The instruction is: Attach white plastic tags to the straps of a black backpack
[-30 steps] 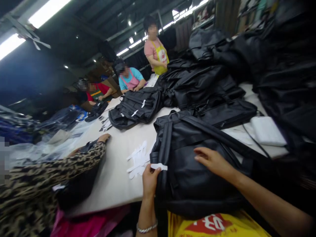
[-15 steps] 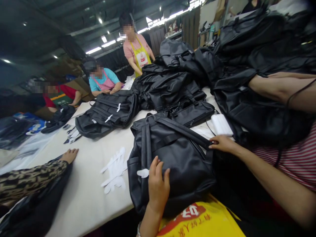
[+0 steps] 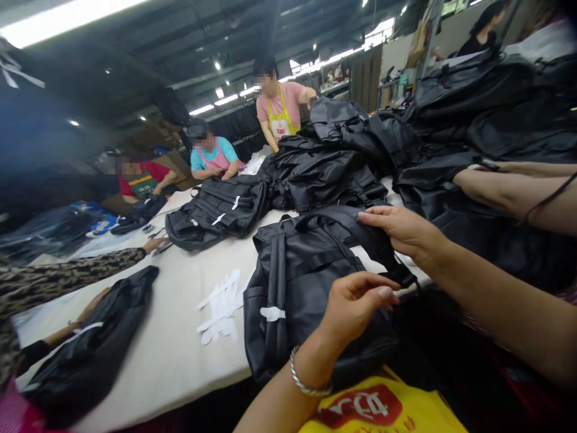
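Note:
A black backpack (image 3: 315, 288) lies before me, its shoulder straps facing up. My right hand (image 3: 406, 234) pinches the right shoulder strap (image 3: 340, 219) between thumb and fingers, holding it raised and bent. Over the pack's right side, my left hand (image 3: 356, 304) has thumb and fingers closed together; a pale edge shows by the fingertips, but what they hold is unclear. Around the left strap (image 3: 276, 276) sits a white tab (image 3: 272, 313). Several loose white tabs (image 3: 220, 310) lie on the table beside the pack.
Another black backpack (image 3: 219, 210) with white tabs lies farther back on the pale table (image 3: 180, 337). Black bags (image 3: 324, 162) are heaped behind. At left, a co-worker's sleeved arm (image 3: 108, 267) reaches over beside a black bag (image 3: 103, 343). Another co-worker's arms (image 3: 500, 186) enter from the right.
My right hand has lifted the right strap up and leftward. My left hand has moved right from the pack's middle, its fingers closing. A black bag has come onto the table at left.

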Demonstrator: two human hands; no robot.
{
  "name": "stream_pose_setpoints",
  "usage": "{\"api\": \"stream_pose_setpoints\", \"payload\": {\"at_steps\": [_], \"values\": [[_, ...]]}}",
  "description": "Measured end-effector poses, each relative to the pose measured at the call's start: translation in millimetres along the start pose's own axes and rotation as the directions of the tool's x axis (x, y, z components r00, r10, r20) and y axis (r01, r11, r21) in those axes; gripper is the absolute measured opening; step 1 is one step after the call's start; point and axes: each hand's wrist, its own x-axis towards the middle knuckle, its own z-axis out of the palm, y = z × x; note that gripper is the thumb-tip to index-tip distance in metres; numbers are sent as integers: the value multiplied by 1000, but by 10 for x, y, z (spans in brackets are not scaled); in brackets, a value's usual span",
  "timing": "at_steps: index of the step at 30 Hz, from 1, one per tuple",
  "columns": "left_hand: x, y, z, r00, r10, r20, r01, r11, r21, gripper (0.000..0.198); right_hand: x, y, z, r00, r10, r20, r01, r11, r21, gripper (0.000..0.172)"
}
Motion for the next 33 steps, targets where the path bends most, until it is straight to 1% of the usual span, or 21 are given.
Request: {"api": "stream_pose_setpoints", "payload": {"at_steps": [2, 4, 5, 7, 9, 11, 13, 15, 19, 21, 22, 23, 24, 25, 26, 28, 29, 30, 31, 32, 33], "values": [[-11, 31, -12, 992, -91, 83, 104, 980, -172, 29, 106, -43, 341, 991, -132, -36, 135, 986, 96, 20], [2, 14, -76, 980, -159, 115, 189, 929, -318, 38, 197, -7, 630, 966, -252, -52, 257, 951, 171, 20], [18, -6, -124, 979, -184, 87, 203, 904, -377, 43, 226, 33, 748, 953, -300, -47, 304, 933, 192, 20], [63, -58, -234, 973, -231, -18, 198, 868, -456, 54, 240, 138, 913, 934, -356, -18, 352, 916, 194, 22], [108, -125, -341, 954, -288, -87, 209, 844, -494, 63, 202, 254, 978, 940, -341, 10, 334, 927, 174, 25], [141, -211, -422, 936, -345, -71, 259, 811, -525, 71, 128, 361, 948, 959, -282, 23, 274, 947, 167, 27], [159, -313, -466, 929, -369, -32, 282, 761, -585, 71, 38, 448, 844, 976, -218, 20, 211, 961, 176, 28], [165, -416, -478, 938, -346, -23, 237, 688, -686, 60, -59, 521, 690, 989, -146, 23, 140, 973, 185, 27], [178, -580, -448, 971, -232, -52, 84, 538, -838, 32, -230, 660, 324, 998, -14, 64, 3, 987, 163, 22], [214, -627, -417, 971, -230, -68, 62, 514, -856, 27, -291, 726, 157, 999, 4, 35, -8, 992, 125, 25], [244, -637, -399, 963, -253, -97, 53, 525, -850, 25, -316, 753, 88, 1000, 10, 12, -11, 994, 106, 26], [281, -637, -381, 950, -276, -144, 37, 560, -827, 24, -337, 773, 31, 1000, 18, -12, -17, 996, 92, 25], [323, -627, -365, 938, -278, -206, 13, 621, -783, 22, -355, 786, -13, 999, 27, -29, -25, 996, 87, 23], [366, -609, -352, 931, -245, -271, -21, 704, -710, 21, -371, 791, -45, 999, 39, -35, -35, 995, 90, 22], [407, -586, -347, 929, -176, -325, -61, 795, -603, 19, -385, 791, -66, 998, 51, -34, -47, 994, 101, 22], [469, -552, -364, 924, 6, -381, -128, 946, -296, 12, -408, 795, -91, 997, 71, -37, -66, 991, 121, 22], [486, -552, -389, 920, 80, -384, -137, 983, -124, 10, -417, 809, -101, 996, 82, -38, -76, 990, 119, 22], [494, -571, -424, 913, 129, -388, -125, 992, 35, 8, -423, 836, -114, 995, 97, -33, -93, 990, 109, 21], [493, -610, -467, 908, 145, -394, -88, 983, 161, 8, -427, 880, -131, 993, 120, -20, -117, 989, 93, 21], [486, -666, -517, 908, 130, -399, -35, 971, 236, 8, -431, 939, -151, 988, 154, 4, -153, 985, 73, 20], [474, -738, -569, 913, 79, -401, 26, 968, 251, 7, -433, 1010, -173, 979, 197, 40, -199, 979, 52, 21]]}}
